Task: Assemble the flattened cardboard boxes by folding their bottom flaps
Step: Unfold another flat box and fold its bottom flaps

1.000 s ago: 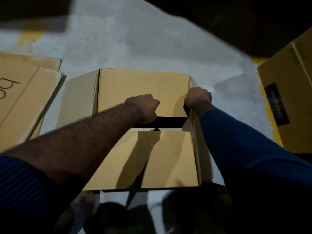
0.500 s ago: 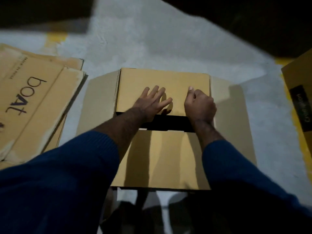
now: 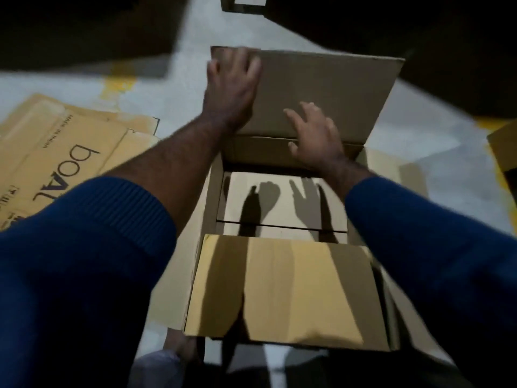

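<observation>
Both flat with fingers spread, left hand (image 3: 232, 88) and right hand (image 3: 314, 137) rest on the far flap (image 3: 341, 85), upper centre; push evenly, folding along its crease (image 3: 261, 137)

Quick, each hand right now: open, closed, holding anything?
Left hand: open, fingers spread on the box's far flap.
Right hand: open on that flap, holding nothing.

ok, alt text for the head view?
Two open hands on the raised far flap of a cardboard box on the floor: left hand at its left edge, right hand near the fold. Flattened boxes lie to the left.
</observation>
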### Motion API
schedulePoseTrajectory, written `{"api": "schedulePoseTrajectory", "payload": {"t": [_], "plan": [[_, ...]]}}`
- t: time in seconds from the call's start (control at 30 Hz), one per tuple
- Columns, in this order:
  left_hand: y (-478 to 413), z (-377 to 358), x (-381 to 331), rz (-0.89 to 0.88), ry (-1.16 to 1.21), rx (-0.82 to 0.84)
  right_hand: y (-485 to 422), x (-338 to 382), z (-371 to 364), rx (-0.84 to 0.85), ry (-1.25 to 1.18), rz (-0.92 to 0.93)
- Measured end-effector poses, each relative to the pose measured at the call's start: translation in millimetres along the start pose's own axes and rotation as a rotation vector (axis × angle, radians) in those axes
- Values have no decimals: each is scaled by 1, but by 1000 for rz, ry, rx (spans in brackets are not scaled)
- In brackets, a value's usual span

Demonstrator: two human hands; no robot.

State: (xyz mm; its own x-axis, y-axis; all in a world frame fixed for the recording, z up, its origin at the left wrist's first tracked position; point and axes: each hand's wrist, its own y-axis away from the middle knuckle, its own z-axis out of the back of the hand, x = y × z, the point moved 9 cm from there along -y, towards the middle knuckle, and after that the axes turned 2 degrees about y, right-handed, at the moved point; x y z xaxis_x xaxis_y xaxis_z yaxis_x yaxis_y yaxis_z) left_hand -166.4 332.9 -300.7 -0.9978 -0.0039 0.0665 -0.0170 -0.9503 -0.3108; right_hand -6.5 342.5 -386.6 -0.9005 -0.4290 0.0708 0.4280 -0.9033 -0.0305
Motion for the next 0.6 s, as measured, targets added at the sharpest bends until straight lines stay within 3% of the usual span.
{"api": "schedulePoseTrajectory", "payload": {"t": [0.1,0.23,0.47,0.6], "plan": [[14,-58,-19,-211,38,94,-37,-23,-19,102,129,50],[33,-122,-25,-270,109,239,-41,-28,-57,217,178,100],[24,-157,-24,-164,217,326,-36,-35,-66,32,155,149],[15,-160,-40,-212,299,329,-36,-41,-64,22,42,127]]}}
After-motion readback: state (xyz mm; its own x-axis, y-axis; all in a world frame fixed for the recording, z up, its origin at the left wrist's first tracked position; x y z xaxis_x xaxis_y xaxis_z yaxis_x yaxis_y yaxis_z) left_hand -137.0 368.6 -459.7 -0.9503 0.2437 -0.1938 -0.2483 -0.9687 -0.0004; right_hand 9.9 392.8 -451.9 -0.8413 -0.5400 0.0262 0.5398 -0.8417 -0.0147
